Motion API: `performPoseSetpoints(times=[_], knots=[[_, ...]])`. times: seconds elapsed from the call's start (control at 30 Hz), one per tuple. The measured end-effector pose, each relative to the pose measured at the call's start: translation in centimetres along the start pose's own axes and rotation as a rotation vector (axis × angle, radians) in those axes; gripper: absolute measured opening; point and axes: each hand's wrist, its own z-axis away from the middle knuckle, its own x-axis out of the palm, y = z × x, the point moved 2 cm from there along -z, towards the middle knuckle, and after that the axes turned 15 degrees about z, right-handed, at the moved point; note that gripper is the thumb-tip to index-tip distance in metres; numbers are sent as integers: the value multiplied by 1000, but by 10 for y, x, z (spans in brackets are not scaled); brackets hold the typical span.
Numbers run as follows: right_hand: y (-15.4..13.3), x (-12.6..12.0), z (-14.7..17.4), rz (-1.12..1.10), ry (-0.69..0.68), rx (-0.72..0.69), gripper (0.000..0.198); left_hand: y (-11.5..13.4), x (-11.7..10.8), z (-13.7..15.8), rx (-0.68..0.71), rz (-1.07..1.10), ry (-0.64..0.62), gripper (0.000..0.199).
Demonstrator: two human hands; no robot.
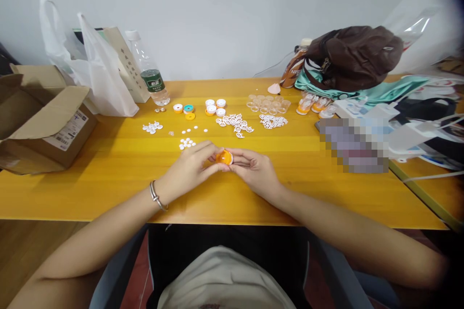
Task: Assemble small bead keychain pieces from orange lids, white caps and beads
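Note:
Between my two hands, just above the table, is a small round orange cap-like part (224,157) with a white rim at its right side. My left hand (194,161) grips it from the left with thumb and fingers. From the right, the fingertips of my right hand (255,169) close on the same part. Small white discs (186,143) lie just beyond my left hand. Farther off are white fan-shaped lattice pieces (234,123), more lattice pieces (272,121), clear plastic cups (268,104), and round white-and-orange parts (215,107).
At the left stand an open cardboard box (43,125), a white plastic bag (103,72) and a water bottle (152,77). A brown bag (357,58), a drink bottle (293,65) and white power strips with cables (409,133) crowd the right. White knob-like pieces (152,127) lie left.

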Motion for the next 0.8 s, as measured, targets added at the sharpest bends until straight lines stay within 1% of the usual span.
performPoseSetpoints(times=[0.1, 0.23, 0.33, 0.43, 0.63, 0.73, 0.8], knots=[[1, 0, -3, -38, -40, 55, 35, -1, 0, -1, -16, 21, 8, 26], [4, -1, -9, -109, -144, 131, 38, -6, 1, -1, -34, 28, 8, 25], [7, -4, -12, -178, -213, 214, 36, -12, 4, -2, -41, 27, 2, 25], [11, -8, -14, -200, -236, 261, 34, -18, 8, -4, -52, 50, -15, 25], [12, -9, -15, -161, -240, 264, 31, -24, 13, -5, -104, 108, -66, 29], [8, -9, -14, -67, -284, 208, 31, -24, 15, -5, -94, 85, -59, 28], [5, -12, -17, 47, -342, 139, 32, -24, 17, -5, -84, 43, -61, 28]])
